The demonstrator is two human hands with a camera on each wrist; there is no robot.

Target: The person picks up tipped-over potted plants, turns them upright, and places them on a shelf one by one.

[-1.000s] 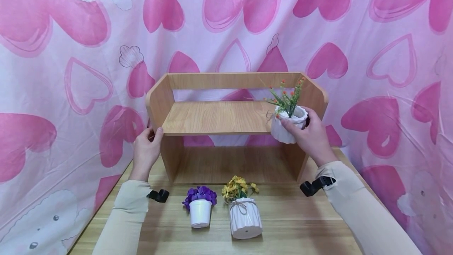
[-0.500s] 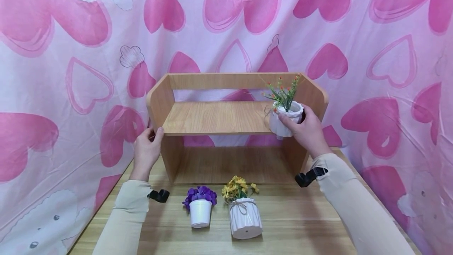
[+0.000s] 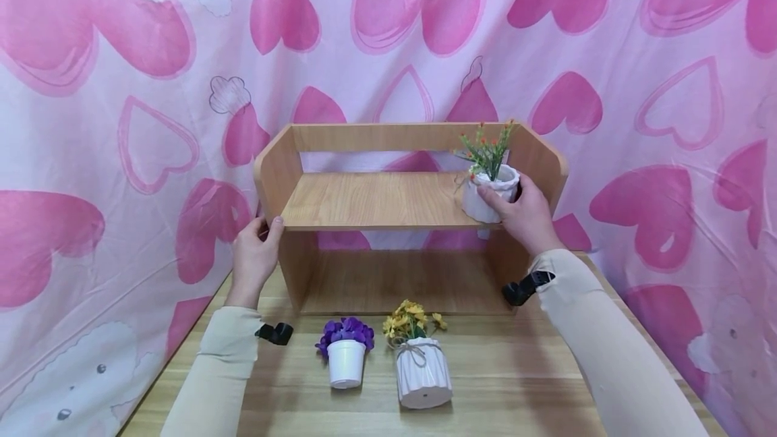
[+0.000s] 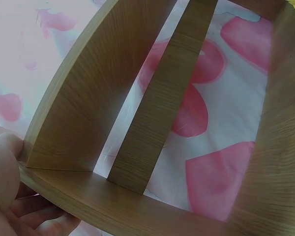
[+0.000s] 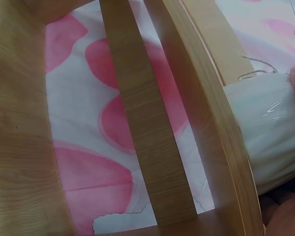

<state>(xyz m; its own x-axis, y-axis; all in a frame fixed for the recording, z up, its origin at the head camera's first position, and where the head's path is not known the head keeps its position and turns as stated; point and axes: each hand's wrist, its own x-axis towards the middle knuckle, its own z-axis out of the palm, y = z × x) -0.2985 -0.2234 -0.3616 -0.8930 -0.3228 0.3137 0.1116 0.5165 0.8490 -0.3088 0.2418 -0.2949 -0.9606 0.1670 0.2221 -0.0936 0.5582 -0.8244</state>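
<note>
A two-tier wooden desk shelf (image 3: 370,199) stands on the table. At its left side panel, my left hand (image 3: 253,258) grips the front edge at upper-board height; in the left wrist view its fingers (image 4: 39,216) curl under the wood. With thumb and fingers, my right hand (image 3: 533,216) holds a white ribbed flowerpot (image 3: 479,205) of red-orange flowers and green stems. The pot is upright at the right end of the upper board, its base close over the front edge. In the right wrist view, the pot's white wall (image 5: 265,128) shows beyond the board's edge.
On the table (image 3: 498,383) before the shelf are a small white pot of purple flowers (image 3: 346,363) and a ribbed white pot of yellow flowers (image 3: 423,375), tied with twine. A pink heart-patterned curtain (image 3: 388,32) hangs behind and at both sides.
My right hand has moved the red-orange flowerpot slightly up, inward and left, from in front of the upper board to over its front edge. My left hand keeps its grip.
</note>
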